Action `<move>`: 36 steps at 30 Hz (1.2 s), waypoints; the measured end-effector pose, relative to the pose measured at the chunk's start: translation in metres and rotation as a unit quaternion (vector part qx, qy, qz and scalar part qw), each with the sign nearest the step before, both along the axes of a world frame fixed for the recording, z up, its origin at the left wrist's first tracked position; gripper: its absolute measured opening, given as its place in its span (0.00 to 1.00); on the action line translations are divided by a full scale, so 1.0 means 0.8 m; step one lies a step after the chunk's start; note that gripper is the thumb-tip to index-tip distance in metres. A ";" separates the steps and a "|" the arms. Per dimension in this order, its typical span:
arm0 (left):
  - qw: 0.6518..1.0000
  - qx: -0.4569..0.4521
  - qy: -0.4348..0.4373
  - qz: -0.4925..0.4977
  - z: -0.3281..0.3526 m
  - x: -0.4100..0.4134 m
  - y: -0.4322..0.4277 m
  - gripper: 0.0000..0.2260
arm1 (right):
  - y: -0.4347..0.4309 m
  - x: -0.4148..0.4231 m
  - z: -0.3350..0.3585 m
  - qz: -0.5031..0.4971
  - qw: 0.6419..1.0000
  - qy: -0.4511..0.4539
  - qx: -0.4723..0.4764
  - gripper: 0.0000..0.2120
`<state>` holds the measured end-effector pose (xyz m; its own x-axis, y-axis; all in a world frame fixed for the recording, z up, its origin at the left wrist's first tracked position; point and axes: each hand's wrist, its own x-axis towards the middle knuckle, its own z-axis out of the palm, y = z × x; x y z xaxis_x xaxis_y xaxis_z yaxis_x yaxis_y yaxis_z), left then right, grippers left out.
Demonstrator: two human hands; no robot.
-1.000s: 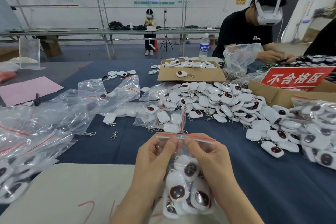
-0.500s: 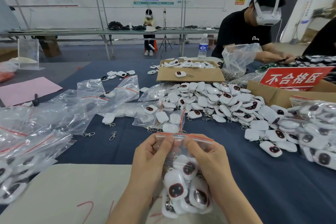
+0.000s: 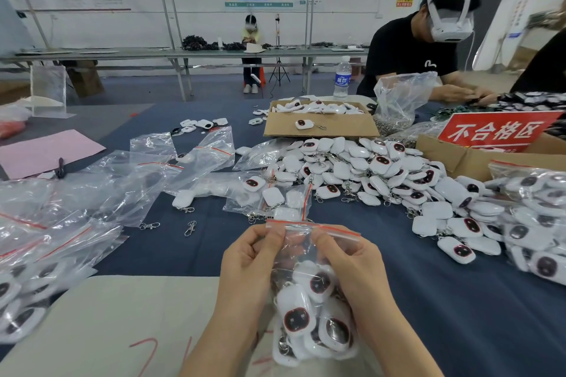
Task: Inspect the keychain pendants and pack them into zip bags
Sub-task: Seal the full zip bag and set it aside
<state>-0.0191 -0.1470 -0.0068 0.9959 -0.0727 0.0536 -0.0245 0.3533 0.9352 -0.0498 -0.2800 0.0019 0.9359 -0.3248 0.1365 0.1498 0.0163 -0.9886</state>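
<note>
No change across blue table (image 3: 459,300) versus a second ago: same loose pendant pile (image 3: 367,168) at centre right, same empty zip bags (image 3: 122,187) at left. Only movement at lower centre, and small. Holding filled zip bag (image 3: 301,254) upright over the near table edge, same spot as before, pendants (image 3: 295,318) bunched at its bottom. Gripping with both: left hand (image 3: 248,266) curled round the left side, thumb and forefinger pinching the top edge; right hand (image 3: 352,269) curled round the right side, fingertips pinching just under the red seal strip (image 3: 337,231). Slightly wider spacing between pinch points than a second ago. Probably pressing the zip shut from the middle outward. Cannot tell whether fully sealed; likely not yet pressed at the strip's right end, out past the fingers. One bag nearly done, plenty of pile left.
</note>
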 end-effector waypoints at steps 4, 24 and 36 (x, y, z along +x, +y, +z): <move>1.000 -0.005 0.008 -0.003 0.000 0.001 -0.001 0.12 | -0.001 0.000 -0.001 0.000 1.000 0.006 0.009 0.16; 0.988 0.092 -0.121 0.038 -0.012 0.003 0.004 0.07 | -0.015 -0.002 0.009 -0.038 0.977 -0.066 -0.201 0.10; 0.977 0.152 -0.140 0.043 -0.013 0.002 0.009 0.06 | 0.012 0.025 -0.001 -0.014 0.918 -0.077 -0.390 0.03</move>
